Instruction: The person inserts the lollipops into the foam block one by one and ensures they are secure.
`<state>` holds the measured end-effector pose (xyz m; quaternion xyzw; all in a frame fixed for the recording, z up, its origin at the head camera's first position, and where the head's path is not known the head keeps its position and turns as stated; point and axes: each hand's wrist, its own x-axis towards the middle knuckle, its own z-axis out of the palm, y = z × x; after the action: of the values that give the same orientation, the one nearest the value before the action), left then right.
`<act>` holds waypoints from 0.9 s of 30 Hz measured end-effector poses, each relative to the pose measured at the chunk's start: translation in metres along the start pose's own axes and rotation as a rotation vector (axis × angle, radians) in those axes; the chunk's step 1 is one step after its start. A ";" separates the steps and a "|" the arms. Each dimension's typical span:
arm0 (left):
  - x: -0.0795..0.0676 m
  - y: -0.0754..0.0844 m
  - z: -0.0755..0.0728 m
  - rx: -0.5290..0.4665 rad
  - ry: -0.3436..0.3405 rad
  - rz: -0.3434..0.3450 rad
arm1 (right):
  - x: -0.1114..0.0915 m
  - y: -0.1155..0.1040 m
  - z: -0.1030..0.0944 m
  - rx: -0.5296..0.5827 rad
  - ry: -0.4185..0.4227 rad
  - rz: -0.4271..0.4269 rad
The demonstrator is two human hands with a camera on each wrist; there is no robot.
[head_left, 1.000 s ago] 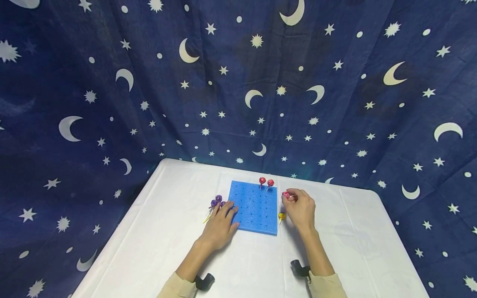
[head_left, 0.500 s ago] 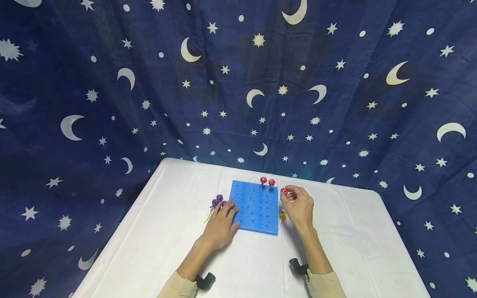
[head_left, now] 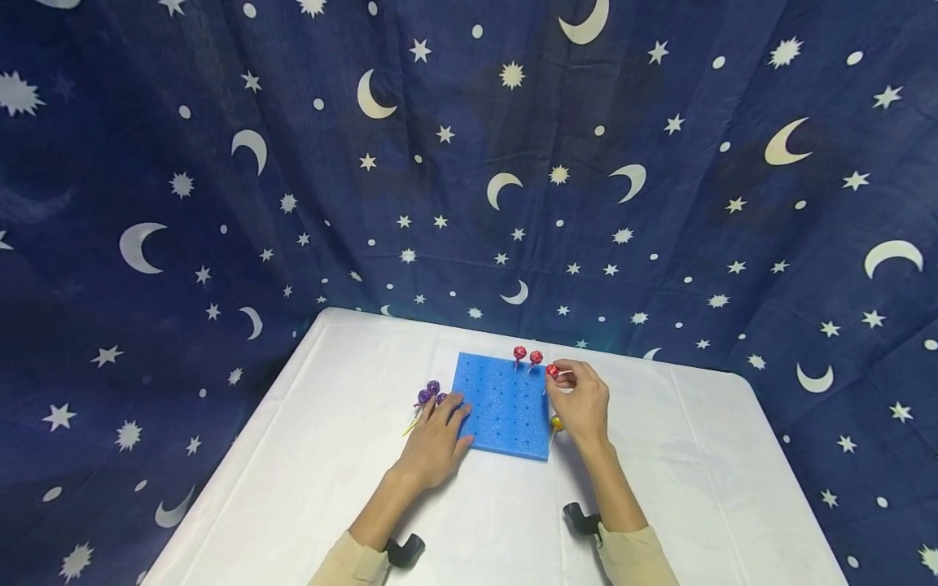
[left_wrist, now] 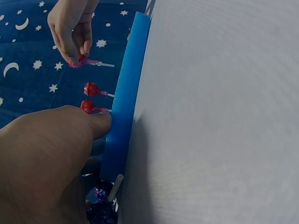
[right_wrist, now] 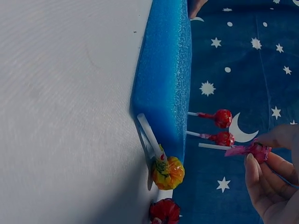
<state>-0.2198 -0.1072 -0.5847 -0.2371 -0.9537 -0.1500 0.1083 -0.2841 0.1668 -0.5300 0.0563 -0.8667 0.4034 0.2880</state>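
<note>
In the head view my right hand (head_left: 584, 407) pinches a red lollipop (head_left: 552, 371) by its wrapped head, above the far right corner of a blue foam board (head_left: 498, 407). Its white stick (right_wrist: 212, 146) points toward the board in the right wrist view, with its tip apart from the foam. My left hand (head_left: 431, 443) rests on the board's left edge, fingers relaxed. Two red lollipops (head_left: 536, 357) stand upright in holes along the far edge. Rows of small holes dot the top.
Several purple lollipops (head_left: 432, 387) lie left of the board, partly behind my left hand. Right of it lies a yellow lollipop (right_wrist: 168, 173), with another red lollipop (right_wrist: 164, 211) nearby in the right wrist view. A white cloth covers the table (head_left: 696, 472); a starry curtain (head_left: 440, 179) hangs behind.
My right hand has moved left and slightly away from me, bringing the red lollipop from beside the board to over its far right corner. My left hand stays on the board.
</note>
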 end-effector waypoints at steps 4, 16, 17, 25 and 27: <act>0.000 0.000 0.000 0.005 -0.004 -0.001 | 0.001 -0.001 0.003 -0.005 -0.002 0.009; 0.000 0.000 -0.001 0.007 0.002 0.002 | 0.004 -0.004 0.015 0.026 0.001 -0.001; 0.000 -0.001 -0.001 0.005 0.002 0.001 | 0.004 -0.005 0.016 0.028 -0.002 0.002; 0.001 0.000 -0.001 -0.018 0.010 -0.001 | 0.006 -0.003 0.022 0.043 0.005 -0.013; 0.001 0.000 -0.001 -0.019 0.010 -0.002 | 0.006 -0.003 0.023 0.047 0.005 -0.013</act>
<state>-0.2203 -0.1073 -0.5834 -0.2363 -0.9519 -0.1604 0.1108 -0.2987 0.1484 -0.5362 0.0676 -0.8559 0.4218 0.2916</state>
